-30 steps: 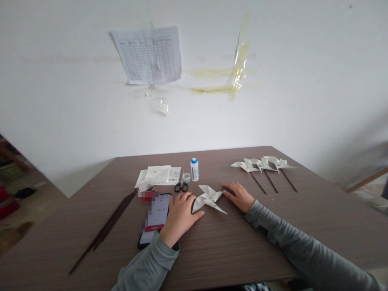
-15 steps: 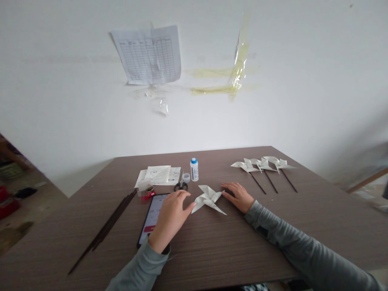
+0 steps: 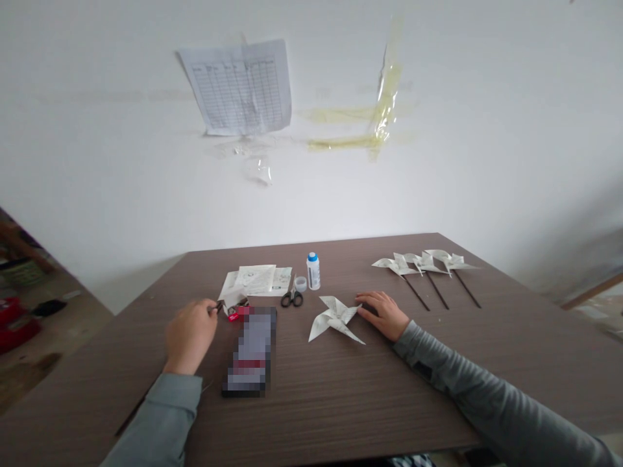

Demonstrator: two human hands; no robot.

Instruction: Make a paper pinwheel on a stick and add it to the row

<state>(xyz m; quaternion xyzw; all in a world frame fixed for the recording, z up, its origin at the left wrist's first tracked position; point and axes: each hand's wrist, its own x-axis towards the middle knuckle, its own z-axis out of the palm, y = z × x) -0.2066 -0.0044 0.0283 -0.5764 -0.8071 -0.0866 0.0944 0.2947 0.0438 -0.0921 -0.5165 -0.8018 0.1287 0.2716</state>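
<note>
Our left hand (image 3: 191,336) grips dark sticks (image 3: 139,407), pinched at their ends; our right hand (image 3: 383,316), loosely spread, touches one loose pinwheel (image 3: 335,319); three mounted pinwheels (image 3: 424,263) lie beyond.

Matt paper pinwheel (image 3: 335,320), glossy tape (image 3: 387,107) (visibly wrinkled)

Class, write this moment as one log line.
left hand: at dark sticks | right hand: at stickless pinwheel | three mounted pinwheels: far right | scissors, bottle: mid-table

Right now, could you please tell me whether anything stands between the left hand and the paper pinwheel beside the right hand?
Yes: the phone lies flat between the left hand and the paper pinwheel, with a small red item by its far end. The scissors lie slightly farther back.
</note>
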